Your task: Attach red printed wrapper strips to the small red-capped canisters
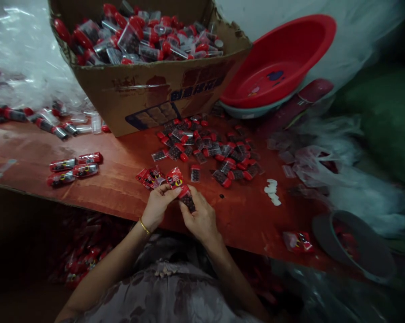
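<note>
My left hand point(158, 205) pinches a red printed wrapper point(175, 178) near the front edge of the red table point(115, 179). My right hand point(198, 217) grips a small clear vial with dark contents point(189, 200), its top end inside the wrapper. Both hands meet over the table edge. A small stack of the same red wrappers point(150, 176) lies just left of my hands. A heap of unwrapped red-capped vials point(209, 150) lies beyond them. One single vial point(195, 173) stands alone close to my right hand.
A cardboard box point(155, 85) full of vials stands at the back. Red and teal basins point(276, 67) lean at the back right. Wrapped vials point(75, 168) lie at the left. White caps point(272, 190), a grey bowl point(353, 244) and plastic bags point(340, 175) sit right.
</note>
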Available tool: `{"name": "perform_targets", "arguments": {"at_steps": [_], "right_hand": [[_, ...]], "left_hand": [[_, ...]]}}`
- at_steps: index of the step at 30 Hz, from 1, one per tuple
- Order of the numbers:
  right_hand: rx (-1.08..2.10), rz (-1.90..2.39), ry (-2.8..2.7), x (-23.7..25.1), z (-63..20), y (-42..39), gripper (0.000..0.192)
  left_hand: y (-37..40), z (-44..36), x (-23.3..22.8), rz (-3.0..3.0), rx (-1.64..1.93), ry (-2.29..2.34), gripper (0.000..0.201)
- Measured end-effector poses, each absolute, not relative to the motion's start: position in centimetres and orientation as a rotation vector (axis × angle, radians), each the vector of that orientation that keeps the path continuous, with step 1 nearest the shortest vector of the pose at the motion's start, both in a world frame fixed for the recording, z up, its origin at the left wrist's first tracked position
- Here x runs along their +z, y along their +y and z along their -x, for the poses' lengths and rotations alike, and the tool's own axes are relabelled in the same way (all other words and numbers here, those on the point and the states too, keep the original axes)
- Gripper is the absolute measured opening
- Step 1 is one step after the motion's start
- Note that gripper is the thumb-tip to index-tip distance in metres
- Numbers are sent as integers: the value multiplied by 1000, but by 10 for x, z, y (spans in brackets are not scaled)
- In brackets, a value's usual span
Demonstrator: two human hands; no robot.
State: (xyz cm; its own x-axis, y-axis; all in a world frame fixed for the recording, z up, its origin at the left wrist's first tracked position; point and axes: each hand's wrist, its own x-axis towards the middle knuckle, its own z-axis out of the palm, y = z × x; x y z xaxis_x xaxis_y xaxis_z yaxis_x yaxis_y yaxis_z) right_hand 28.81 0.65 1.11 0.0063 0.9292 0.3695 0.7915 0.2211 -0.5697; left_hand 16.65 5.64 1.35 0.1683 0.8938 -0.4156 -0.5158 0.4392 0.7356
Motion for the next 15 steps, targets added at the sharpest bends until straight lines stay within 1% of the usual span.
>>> {"name": "perform_targets", "arguments": {"at_steps": [6,11,15], "right_hand": [[320,1608,-1717,9,-285,9,51],[474,1475,-1702,6,-285,12,52],[611,1445,-1769,5,-281,9,66]], "left_hand": [[43,-178,10,-372,1167,941,34],[41,-177,12,-461,1149,971,31],[42,-174,14,-627,1144,982,24]]}}
